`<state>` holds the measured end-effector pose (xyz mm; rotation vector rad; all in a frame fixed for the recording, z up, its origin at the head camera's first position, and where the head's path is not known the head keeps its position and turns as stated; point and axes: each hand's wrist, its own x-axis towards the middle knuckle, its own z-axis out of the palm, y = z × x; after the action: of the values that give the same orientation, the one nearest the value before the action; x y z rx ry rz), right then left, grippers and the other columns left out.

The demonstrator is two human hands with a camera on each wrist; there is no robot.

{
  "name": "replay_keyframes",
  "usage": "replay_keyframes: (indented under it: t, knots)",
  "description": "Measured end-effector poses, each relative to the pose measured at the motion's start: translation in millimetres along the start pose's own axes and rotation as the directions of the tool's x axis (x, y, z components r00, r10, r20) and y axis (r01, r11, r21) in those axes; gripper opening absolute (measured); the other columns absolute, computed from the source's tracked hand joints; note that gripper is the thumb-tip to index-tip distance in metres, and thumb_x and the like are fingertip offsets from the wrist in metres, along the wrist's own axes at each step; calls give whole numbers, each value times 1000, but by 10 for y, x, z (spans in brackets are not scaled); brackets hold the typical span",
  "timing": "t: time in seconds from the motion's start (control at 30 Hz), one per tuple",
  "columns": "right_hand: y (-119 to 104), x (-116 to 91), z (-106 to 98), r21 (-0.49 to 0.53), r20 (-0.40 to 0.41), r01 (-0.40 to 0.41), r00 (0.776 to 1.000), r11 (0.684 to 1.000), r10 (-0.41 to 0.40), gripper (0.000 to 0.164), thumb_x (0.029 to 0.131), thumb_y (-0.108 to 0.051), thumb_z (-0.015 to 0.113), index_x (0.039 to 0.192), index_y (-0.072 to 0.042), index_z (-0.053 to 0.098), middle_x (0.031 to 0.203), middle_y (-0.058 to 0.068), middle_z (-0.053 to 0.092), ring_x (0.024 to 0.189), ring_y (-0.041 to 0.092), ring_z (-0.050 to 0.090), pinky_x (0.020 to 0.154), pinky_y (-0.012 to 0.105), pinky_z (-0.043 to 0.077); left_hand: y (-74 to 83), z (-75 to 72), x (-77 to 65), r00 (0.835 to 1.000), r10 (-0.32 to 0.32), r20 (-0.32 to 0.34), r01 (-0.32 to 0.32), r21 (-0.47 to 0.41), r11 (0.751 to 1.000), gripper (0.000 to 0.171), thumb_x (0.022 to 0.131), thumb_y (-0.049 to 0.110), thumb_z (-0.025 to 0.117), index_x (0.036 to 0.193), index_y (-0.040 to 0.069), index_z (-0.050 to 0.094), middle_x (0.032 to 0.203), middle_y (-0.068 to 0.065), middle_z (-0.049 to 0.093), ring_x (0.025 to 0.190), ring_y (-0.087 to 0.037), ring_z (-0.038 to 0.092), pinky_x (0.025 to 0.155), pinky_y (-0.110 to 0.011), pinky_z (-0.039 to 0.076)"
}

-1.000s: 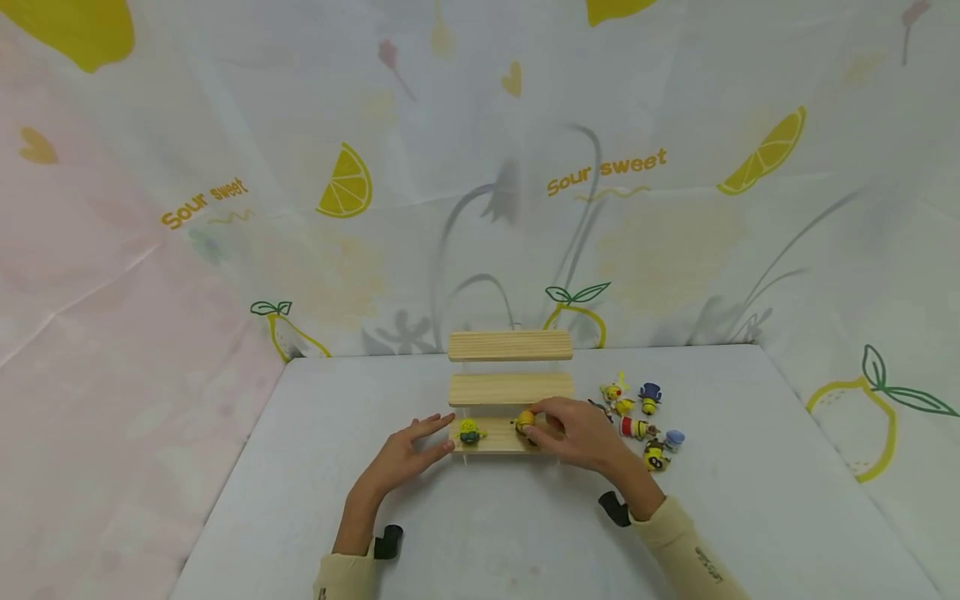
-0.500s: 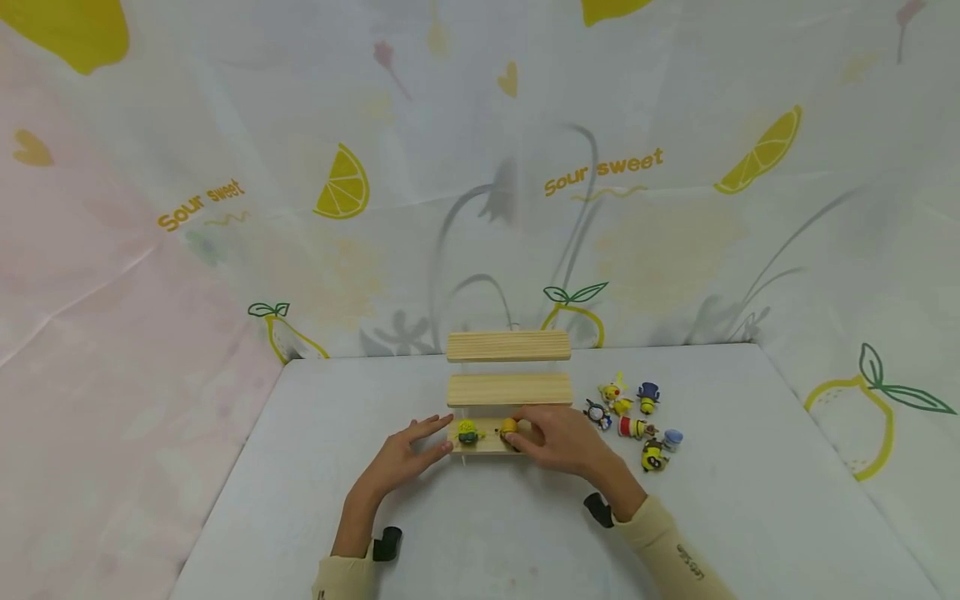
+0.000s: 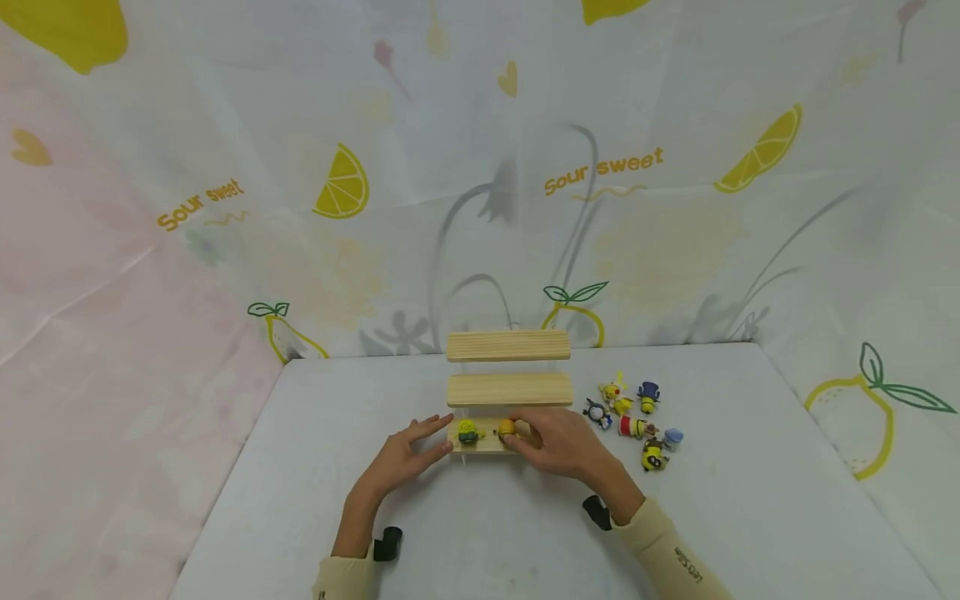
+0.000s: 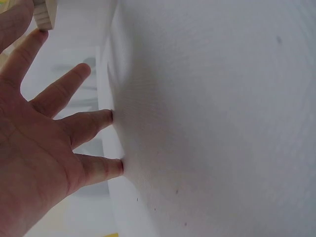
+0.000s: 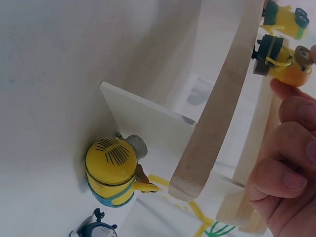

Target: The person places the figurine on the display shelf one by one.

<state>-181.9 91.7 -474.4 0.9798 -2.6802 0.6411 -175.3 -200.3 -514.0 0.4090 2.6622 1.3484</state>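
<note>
A small yellow minion figurine (image 3: 507, 428) with an orange-topped head stands on the lowest board (image 3: 491, 448) of a three-tier wooden shelf. My right hand (image 3: 558, 442) pinches its head between thumb and forefinger, also visible in the right wrist view, where the figurine (image 5: 281, 61) appears sideways. To its left on the same board stands another minion figurine (image 3: 468, 431), yellow above a dark base. My left hand (image 3: 401, 456) is spread at the shelf's left end. In the left wrist view, one fingertip touches the board end (image 4: 44, 17), and two others rest on the white tabletop (image 4: 207, 123).
Two higher boards, middle (image 3: 510, 389) and top (image 3: 510, 345), rise behind. Right of the shelf lie several figurines, including one with a blue hat (image 3: 648, 396), a red-and-yellow one (image 3: 633, 427) and a penguin-like one (image 3: 597, 413). A yellow minion (image 5: 111, 168) lies near the shelf's clear side support (image 5: 148, 111).
My right hand has shifted left along the lowest board with the minion figurine, bringing it closer to the other one. The left hand has stayed at the shelf's left end.
</note>
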Motion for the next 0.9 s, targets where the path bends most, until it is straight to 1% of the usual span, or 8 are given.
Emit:
replay_keyframes:
  t: [0.17,0.33,0.5,0.7,0.9]
  knots:
    - [-8,-8,8,3,-9,-7,1000,1000,7,30,88,-44,61,110,-23,64,57,-16,38,47,0,33,41,19,27,-4,3,0,1000,6,-2,-6,-3,1000,52,83,47,66,131,31,54,139,-9,44,135,-34,26,110,-48,16]
    - [-19,-19,2,2,8,-24,1000,1000,24,33,88,-45,60,112,-24,62,57,-15,39,47,0,34,41,19,27,-8,4,-3,1000,5,-4,-5,1,1000,53,83,48,65,132,30,54,139,-9,45,135,-33,27,110,-48,16]
    - [-14,-45,-26,5,9,-29,1000,1000,29,35,88,-47,60,115,-24,62,57,-15,39,47,0,33,42,19,27,-9,5,-2,1000,9,2,-9,5,1000,55,83,48,65,133,26,54,139,-10,44,135,-34,26,109,-48,16]
    - [56,-125,-91,3,-15,-29,999,1000,29,37,88,-46,60,118,-25,61,58,-18,37,46,0,30,40,19,25,-2,-1,-3,1000,5,4,-5,9,1000,54,84,48,64,133,29,53,140,-10,43,135,-35,25,110,-48,16]
    - [154,-225,-117,29,-26,-39,999,999,39,37,86,-44,64,115,-20,63,61,-16,38,49,0,31,42,19,26,-2,-7,-3,1000,19,9,-19,9,1000,53,85,46,64,133,27,53,139,-11,44,135,-35,25,110,-48,14]
